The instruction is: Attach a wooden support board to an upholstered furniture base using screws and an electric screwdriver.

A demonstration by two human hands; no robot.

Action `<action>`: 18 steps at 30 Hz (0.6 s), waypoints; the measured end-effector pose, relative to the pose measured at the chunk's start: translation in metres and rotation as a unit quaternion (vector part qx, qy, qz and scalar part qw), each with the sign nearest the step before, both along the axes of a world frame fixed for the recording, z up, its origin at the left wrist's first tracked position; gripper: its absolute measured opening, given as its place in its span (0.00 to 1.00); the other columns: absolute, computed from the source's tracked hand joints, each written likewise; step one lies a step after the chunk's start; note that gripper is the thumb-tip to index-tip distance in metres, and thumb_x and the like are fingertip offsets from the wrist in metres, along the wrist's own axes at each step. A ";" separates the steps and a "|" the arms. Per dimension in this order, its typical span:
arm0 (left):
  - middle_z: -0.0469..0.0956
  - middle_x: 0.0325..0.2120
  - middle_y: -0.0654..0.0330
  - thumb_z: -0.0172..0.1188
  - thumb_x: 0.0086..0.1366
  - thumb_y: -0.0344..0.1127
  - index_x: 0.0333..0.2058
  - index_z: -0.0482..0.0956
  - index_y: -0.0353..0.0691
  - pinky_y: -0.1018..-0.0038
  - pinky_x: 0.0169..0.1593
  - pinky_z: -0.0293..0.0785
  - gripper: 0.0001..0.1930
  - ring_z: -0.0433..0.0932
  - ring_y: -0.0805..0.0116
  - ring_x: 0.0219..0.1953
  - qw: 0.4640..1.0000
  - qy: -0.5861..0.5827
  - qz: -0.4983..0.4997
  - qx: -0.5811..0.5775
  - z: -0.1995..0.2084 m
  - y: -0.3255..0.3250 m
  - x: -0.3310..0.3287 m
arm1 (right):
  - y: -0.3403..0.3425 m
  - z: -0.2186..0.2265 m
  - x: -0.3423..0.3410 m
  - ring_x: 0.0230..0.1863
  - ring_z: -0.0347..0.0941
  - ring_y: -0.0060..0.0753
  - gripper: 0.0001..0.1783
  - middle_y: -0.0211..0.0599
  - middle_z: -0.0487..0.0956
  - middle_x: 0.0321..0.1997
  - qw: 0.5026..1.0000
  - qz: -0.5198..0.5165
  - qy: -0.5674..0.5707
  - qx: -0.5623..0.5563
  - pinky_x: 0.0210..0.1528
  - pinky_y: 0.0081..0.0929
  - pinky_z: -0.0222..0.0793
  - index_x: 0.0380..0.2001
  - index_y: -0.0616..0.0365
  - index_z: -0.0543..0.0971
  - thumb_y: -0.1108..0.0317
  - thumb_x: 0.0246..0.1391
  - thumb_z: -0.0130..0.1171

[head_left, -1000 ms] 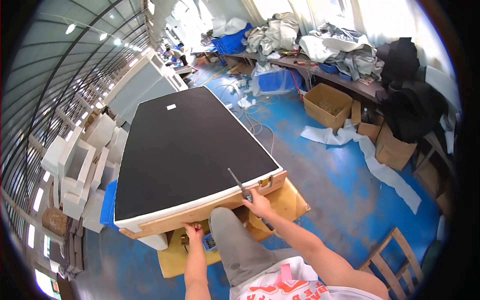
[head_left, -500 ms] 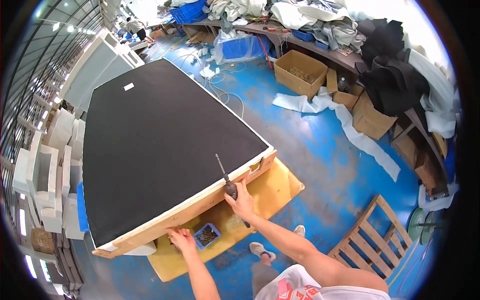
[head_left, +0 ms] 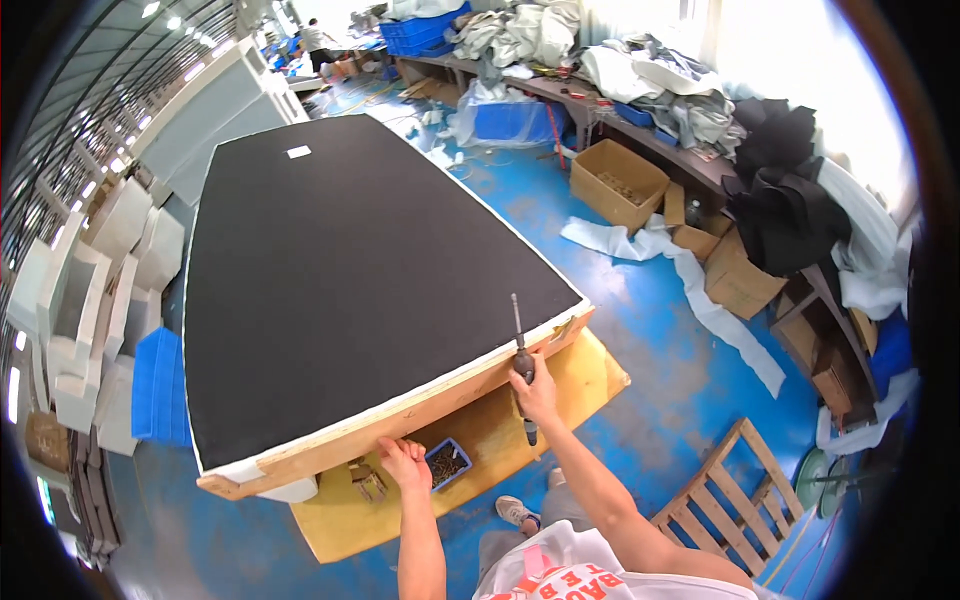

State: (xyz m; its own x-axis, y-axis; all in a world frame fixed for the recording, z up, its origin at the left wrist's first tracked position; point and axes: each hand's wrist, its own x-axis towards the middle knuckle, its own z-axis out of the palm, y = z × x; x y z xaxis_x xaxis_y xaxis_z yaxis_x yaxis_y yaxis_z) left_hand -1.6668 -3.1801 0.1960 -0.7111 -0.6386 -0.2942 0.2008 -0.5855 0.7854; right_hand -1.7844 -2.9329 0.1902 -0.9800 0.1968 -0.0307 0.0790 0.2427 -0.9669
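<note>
A dark inline screwdriver [head_left: 524, 366] with a long thin bit is gripped in my right hand [head_left: 537, 390], its bit pointing up and away over the near edge of a big black-covered panel [head_left: 360, 260]. The panel has a wooden front rail [head_left: 400, 425], and my right fingers are against it. At the rail's lower edge is my left hand [head_left: 405, 464], fingers bent and drawn together; what they hold, if anything, is too small to make out. Just right of it sits a small blue tray [head_left: 466, 458] of screws. Small metal-looking pieces [head_left: 368, 482] lie to its left.
A yellow board-like surface [head_left: 340, 525] lies under the panel's near end. A slatted wooden frame [head_left: 722, 490] stands at the lower right. Cardboard boxes [head_left: 617, 185] and a white strip [head_left: 708, 300] are on the blue floor. A blue bin [head_left: 160, 385] stands left.
The view has shifted, so the panel and both hands appear farther right. My left hand has moved off the small metal-looking pieces, which now show. The screwdriver stays in my right hand.
</note>
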 end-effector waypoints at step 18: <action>0.51 0.13 0.70 0.49 0.69 0.67 0.22 0.61 0.49 0.78 0.22 0.49 0.29 0.50 0.76 0.16 0.996 -0.076 -0.036 -0.001 -0.005 -0.014 0.003 | 0.034 -0.002 -0.011 0.37 0.82 0.58 0.28 0.73 0.55 0.71 0.997 0.073 -0.005 0.019 0.39 0.43 0.81 0.51 0.46 0.72 0.54 0.49 0.70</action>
